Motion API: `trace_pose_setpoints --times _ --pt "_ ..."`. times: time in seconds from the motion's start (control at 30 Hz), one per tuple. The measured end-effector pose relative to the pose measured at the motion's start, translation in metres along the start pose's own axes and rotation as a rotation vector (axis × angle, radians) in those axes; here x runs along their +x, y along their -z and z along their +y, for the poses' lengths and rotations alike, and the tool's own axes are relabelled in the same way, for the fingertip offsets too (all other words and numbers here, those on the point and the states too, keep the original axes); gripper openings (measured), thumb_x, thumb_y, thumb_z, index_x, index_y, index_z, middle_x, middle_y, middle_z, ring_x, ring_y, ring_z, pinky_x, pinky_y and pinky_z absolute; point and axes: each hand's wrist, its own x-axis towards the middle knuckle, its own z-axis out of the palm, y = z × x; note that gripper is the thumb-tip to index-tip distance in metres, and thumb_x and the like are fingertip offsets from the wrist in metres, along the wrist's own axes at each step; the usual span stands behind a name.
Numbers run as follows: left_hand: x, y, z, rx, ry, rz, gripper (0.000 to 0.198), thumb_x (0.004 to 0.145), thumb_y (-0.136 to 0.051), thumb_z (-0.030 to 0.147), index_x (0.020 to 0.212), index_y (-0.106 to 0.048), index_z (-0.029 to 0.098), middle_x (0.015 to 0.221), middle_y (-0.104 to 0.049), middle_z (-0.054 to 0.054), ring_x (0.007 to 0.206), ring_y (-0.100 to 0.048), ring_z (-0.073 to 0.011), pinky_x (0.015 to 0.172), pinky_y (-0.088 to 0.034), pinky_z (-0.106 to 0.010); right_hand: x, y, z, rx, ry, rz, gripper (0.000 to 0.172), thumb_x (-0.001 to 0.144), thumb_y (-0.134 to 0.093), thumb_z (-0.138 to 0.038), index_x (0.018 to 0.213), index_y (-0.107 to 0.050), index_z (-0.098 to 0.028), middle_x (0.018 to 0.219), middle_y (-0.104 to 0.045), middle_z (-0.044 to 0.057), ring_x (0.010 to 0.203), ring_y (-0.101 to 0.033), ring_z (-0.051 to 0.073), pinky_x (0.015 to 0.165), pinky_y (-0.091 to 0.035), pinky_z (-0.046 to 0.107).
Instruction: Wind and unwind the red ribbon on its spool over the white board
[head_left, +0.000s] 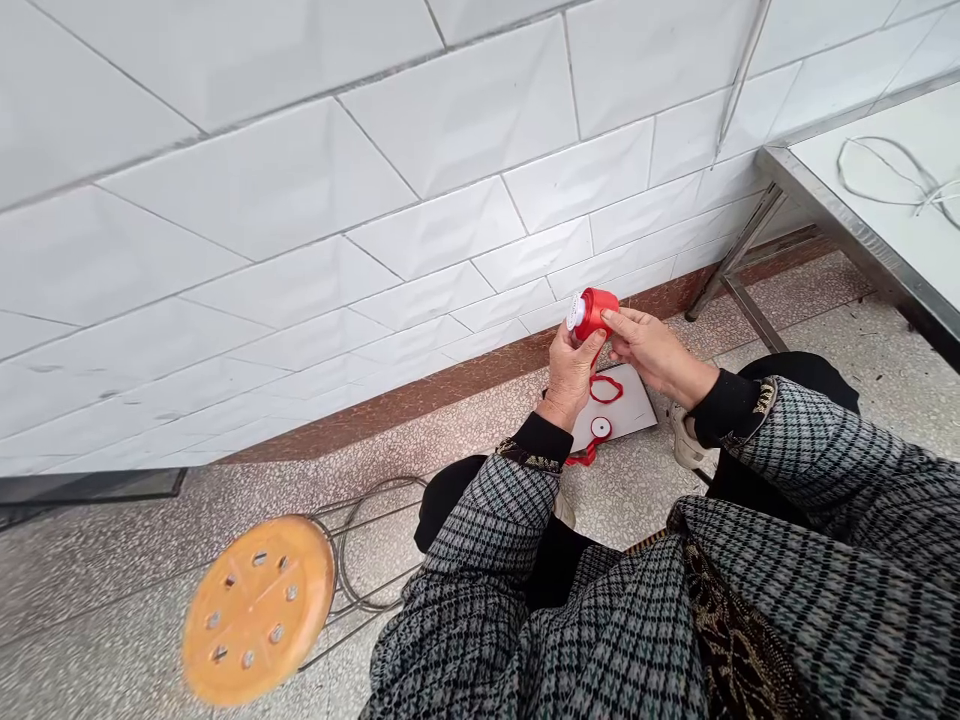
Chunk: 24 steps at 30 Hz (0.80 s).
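Observation:
A roll of shiny red ribbon with a white core is held up in front of me. My left hand grips it from the left and below, thumb against its side. On the right, my right hand pinches the ribbon's edge between thumb and fingers. Beneath them a white board lies on the floor. On it I see a loop of red ribbon and a small spool with a white face and red rim. More red ribbon trails at the board's near edge.
An orange round stool with metal legs lies tipped on its side at lower left. White tiled wall rises ahead. At right stands a metal-framed table with a coiled white cable on top. The floor is speckled stone.

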Motion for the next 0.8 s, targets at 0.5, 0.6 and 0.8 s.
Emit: trace_pose_setpoints --times 0.5,0.6,0.8 --pt "0.002 0.011 0.002 0.072 -0.104 -0.086 0.082 0.070 -0.094 0.061 0.137 -0.066 0.022 0.151 -0.068 -0.019 0.144 -0.063 -0.0345 0.123 -0.047 -0.057 0.004 0.007 -0.035 0.108 -0.186 0.085 0.027 0.107 -0.052 -0.013 0.082 -0.062 -0.018 0.053 -0.044 -0.006 0.041 -0.024 0.006 0.039 -0.038 0.015" --pt "0.000 0.011 0.001 0.079 -0.095 -0.104 0.085 0.073 -0.092 0.062 0.143 -0.063 0.023 0.157 -0.064 -0.019 0.148 -0.060 -0.0351 0.125 -0.047 -0.058 0.004 0.008 -0.036 0.100 -0.174 0.102 0.025 0.106 -0.052 -0.013 0.084 -0.063 -0.018 0.057 -0.048 -0.005 0.043 -0.029 0.006 0.041 -0.039 0.015" --pt "-0.003 0.010 0.004 0.073 -0.063 -0.084 0.081 0.077 -0.091 0.058 0.147 -0.061 0.028 0.158 -0.064 -0.015 0.148 -0.060 -0.0355 0.119 -0.053 -0.061 0.006 0.011 -0.033 0.103 -0.169 0.116 0.017 0.102 -0.058 -0.015 0.087 -0.065 -0.018 0.060 -0.054 -0.002 0.046 -0.036 0.007 0.042 -0.040 0.017"
